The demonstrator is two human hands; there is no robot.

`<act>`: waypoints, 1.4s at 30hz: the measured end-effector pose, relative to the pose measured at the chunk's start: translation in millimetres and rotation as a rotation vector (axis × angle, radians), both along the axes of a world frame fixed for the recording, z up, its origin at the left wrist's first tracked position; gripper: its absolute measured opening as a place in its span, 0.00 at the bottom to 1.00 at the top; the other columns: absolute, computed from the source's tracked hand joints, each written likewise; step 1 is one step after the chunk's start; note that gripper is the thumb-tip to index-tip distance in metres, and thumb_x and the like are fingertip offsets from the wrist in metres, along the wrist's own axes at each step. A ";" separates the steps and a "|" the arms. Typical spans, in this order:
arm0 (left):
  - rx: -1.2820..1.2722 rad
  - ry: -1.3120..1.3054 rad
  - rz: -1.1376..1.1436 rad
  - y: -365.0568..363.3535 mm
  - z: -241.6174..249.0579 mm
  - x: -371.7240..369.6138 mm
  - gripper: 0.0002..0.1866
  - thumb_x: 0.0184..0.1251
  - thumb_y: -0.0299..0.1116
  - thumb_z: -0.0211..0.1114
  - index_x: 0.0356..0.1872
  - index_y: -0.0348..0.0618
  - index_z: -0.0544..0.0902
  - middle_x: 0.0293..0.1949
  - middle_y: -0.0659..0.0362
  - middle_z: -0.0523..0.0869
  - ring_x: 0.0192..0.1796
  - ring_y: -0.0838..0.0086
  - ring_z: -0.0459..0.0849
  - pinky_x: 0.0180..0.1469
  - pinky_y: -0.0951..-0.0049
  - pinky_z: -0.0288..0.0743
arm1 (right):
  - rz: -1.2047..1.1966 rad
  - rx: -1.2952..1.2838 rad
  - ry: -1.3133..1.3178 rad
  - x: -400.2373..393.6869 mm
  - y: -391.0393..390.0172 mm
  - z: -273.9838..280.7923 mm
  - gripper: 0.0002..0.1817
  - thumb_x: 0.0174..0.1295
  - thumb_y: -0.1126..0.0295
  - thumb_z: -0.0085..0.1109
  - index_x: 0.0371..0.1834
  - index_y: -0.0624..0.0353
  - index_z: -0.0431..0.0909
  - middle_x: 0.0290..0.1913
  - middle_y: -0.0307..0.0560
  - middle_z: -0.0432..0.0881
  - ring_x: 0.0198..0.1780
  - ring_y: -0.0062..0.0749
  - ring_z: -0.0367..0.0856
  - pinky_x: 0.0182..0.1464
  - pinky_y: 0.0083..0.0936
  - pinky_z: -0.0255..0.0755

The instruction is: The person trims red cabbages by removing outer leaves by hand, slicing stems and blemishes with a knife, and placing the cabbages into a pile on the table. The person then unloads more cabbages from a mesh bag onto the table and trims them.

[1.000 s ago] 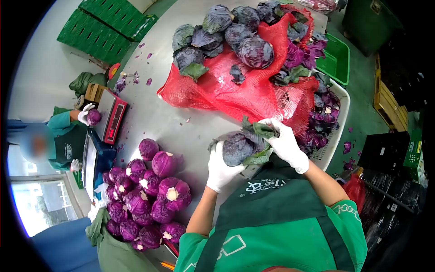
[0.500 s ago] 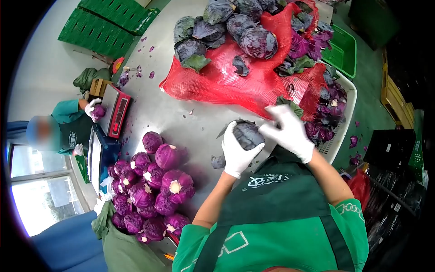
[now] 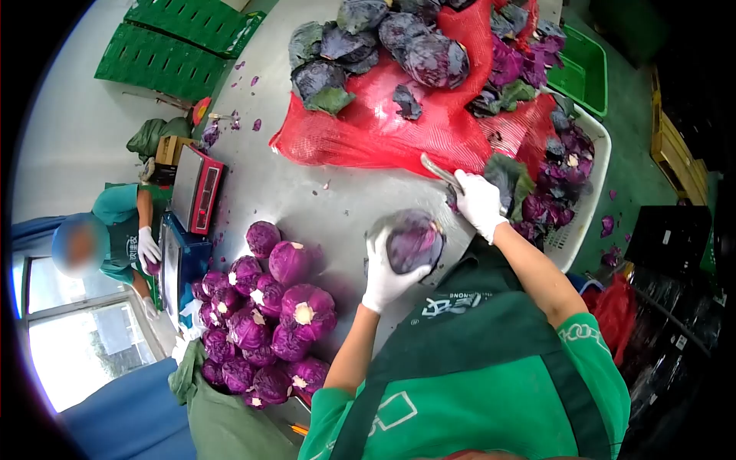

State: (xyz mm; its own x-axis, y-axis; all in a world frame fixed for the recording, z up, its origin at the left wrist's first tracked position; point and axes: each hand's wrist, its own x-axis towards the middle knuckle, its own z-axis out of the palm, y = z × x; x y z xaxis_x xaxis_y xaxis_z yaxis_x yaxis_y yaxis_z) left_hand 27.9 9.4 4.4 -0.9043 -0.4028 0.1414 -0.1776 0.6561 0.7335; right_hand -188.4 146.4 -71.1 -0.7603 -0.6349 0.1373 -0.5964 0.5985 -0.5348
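Note:
My gloved left hand [image 3: 386, 270] is wrapped round a red cabbage [image 3: 414, 242] just over the metal table, its dull outer leaves giving way to a purple patch. To the right, my gloved right hand [image 3: 481, 205] is closed on a knife [image 3: 439, 168], whose narrow grey blade sticks out toward the upper left. A large dark green leaf [image 3: 502, 178] shows right beside that hand, at the edge of the white crate [image 3: 600, 153] full of purple leaves.
Trimmed purple cabbages [image 3: 249, 328] are heaped at the left. Untrimmed cabbages [image 3: 435, 61] lie on a red mesh bag [image 3: 368, 138] at the far side. A co-worker [image 3: 123, 238] stands by a red scale [image 3: 201, 188]. A green crate [image 3: 586, 73] is at the right.
My right hand has moved off the cabbage toward the white crate, and the knife now shows. The cabbage in my left hand has turned, showing more purple. The co-worker's hand has left the scale.

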 end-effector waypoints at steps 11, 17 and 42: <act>0.702 0.019 0.278 -19.7 4.1 -16.4 0.37 0.56 0.27 0.78 0.67 0.36 0.70 0.58 0.53 0.81 0.58 0.68 0.82 0.66 0.65 0.74 | 0.295 -0.297 -0.346 14.4 16.6 105.7 0.22 0.71 0.66 0.55 0.67 0.54 0.71 0.49 0.62 0.79 0.50 0.57 0.81 0.55 0.44 0.76; 0.585 -0.120 0.203 -16.2 1.1 -50.8 0.38 0.55 0.29 0.79 0.66 0.37 0.70 0.59 0.52 0.81 0.59 0.67 0.81 0.65 0.64 0.75 | 0.303 0.042 -0.436 46.1 68.9 89.8 0.13 0.71 0.67 0.56 0.53 0.61 0.75 0.45 0.60 0.84 0.44 0.55 0.85 0.46 0.43 0.80; 0.753 -0.082 0.151 -23.7 -1.9 -15.2 0.50 0.51 0.37 0.83 0.72 0.30 0.63 0.64 0.48 0.76 0.67 0.64 0.76 0.71 0.62 0.68 | 0.352 0.350 -0.523 20.1 -2.6 24.3 0.33 0.70 0.66 0.43 0.74 0.78 0.55 0.38 0.71 0.84 0.40 0.62 0.85 0.45 0.50 0.78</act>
State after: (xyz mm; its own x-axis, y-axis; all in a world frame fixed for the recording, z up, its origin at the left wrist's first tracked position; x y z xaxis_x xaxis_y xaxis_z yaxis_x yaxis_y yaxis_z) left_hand 12.8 -14.2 2.5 -0.8278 -0.4833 -0.2848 -0.2986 -0.0502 0.9530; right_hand -168.2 143.8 -46.8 -0.4131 -0.7944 -0.4453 -0.5036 0.6067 -0.6151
